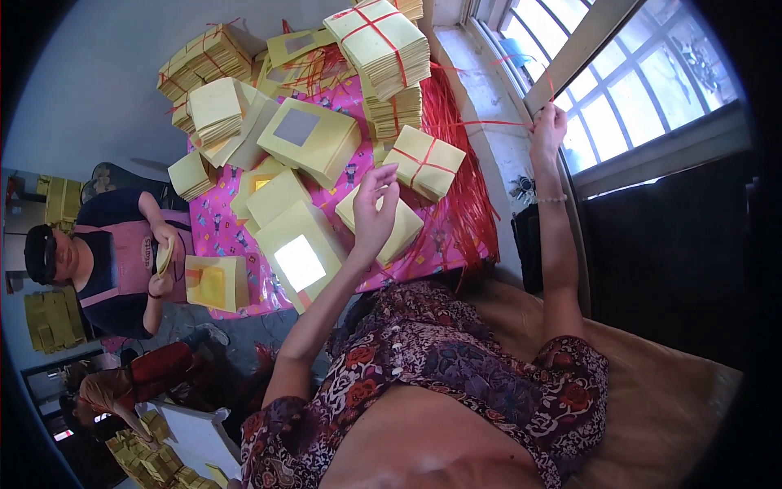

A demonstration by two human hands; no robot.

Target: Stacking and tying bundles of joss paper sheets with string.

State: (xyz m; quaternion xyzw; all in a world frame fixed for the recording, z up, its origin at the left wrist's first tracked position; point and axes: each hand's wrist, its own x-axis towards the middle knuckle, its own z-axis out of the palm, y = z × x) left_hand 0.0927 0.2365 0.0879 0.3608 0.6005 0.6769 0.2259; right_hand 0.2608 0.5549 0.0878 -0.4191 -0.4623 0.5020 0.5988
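My right hand (548,130) is raised beside the window, its fingers closed on a red ribbon (493,122). The ribbon runs left toward a hanging mass of red ribbons (460,175) at the table's right edge. Over the table my left hand (376,213) is held up with loosely bent fingers, and nothing shows in it. Just beyond it lies a stack of yellow paper pieces (425,161) tied crosswise with red ribbon. Partly behind the left hand and forearm is an untied yellow stack (399,232).
A pink patterned tablecloth (236,273) covers the table. Tall tied stacks (383,49) stand at the back, and loose yellow stacks (309,138) with window cutouts lie mid-table. A co-worker (114,253) handles yellow pieces at left; another person (122,391) works farther off. A barred window (627,81) is at right.
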